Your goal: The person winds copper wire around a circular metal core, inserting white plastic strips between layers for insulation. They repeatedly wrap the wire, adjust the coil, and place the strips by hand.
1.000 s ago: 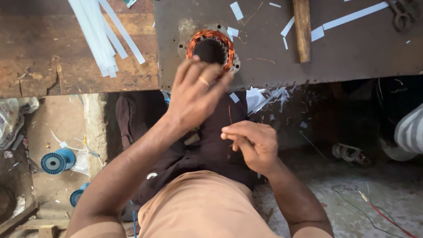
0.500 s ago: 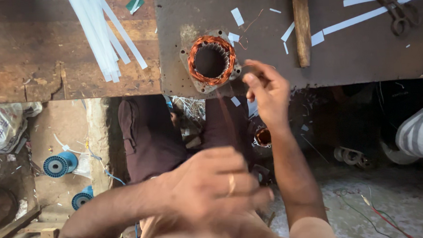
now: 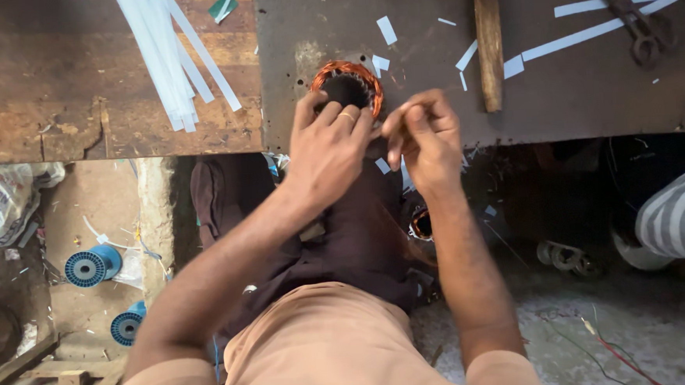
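A round motor stator with copper windings (image 3: 360,78) sits on the dark metal bench top (image 3: 571,87), near its front edge. My left hand (image 3: 328,150) rests on the stator's near side, fingers curled over the rim, a ring on one finger. Just right of the stator, my right hand (image 3: 425,137) has its fingertips pinched together; whether thin wire runs between them is too fine to see.
White paper strips (image 3: 171,53) lie on the wooden bench at left. A wooden handle (image 3: 489,40), pliers (image 3: 638,25) and cut white strips (image 3: 576,32) lie on the metal top. Blue wire spools (image 3: 87,268) stand on the floor. A striped sleeve (image 3: 679,214) shows at right.
My left hand has come up from my lap back onto the stator. My right hand has moved left, closer to the stator's right side.
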